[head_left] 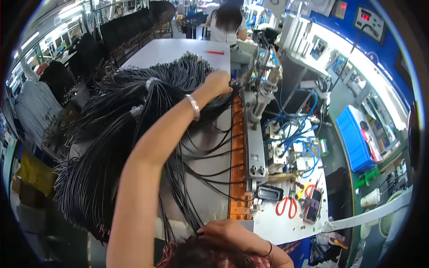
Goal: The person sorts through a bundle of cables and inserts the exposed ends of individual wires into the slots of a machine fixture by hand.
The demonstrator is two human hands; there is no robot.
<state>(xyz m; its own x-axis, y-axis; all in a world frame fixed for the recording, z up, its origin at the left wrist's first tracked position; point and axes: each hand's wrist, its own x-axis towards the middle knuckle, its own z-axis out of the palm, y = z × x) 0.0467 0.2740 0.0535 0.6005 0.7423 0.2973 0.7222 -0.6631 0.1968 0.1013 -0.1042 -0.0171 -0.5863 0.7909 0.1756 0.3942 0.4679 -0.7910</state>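
Observation:
My left arm reaches far across the table, and my left hand (218, 83) is closed by the far end of an orange fixture strip (238, 147). What its fingers hold is hidden; dark cables lie just below it. My right hand (229, 234) is low at the near table edge, fingers bent and closed on the ends of a few black cables (185, 196). Several black cables run from the left into the orange strip, spaced along it. A large heap of black cables (103, 174) with bare tips covers the left of the table, partly behind my left arm.
A metal clamp press (255, 147) stands along the strip, with blue air hoses (308, 147) beyond. Red-handled scissors (286, 207) and a phone (313, 205) lie at right. A red pen (215, 52) lies on the far table. A blue bin (354, 138) stands at right; another person (227, 22) works behind.

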